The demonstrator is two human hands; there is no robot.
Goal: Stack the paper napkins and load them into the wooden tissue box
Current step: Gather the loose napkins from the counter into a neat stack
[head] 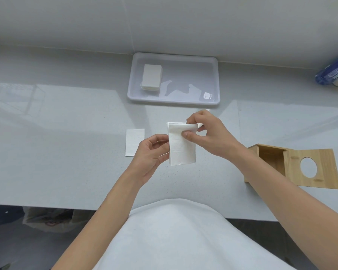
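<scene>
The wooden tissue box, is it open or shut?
Open: the wooden tissue box shows its bare inside, and its lid is slid aside.

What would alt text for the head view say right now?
Both hands, left hand and right hand, hold a small folded white paper napkin bundle above the pale grey counter. A single flat white napkin lies to its left, more stacked napkins sit in a white plastic tray behind, and an open wooden tissue box waits at right.

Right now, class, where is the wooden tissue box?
The wooden tissue box sits on the counter at the person's right, just beyond the right forearm, its lid slid open.
</scene>
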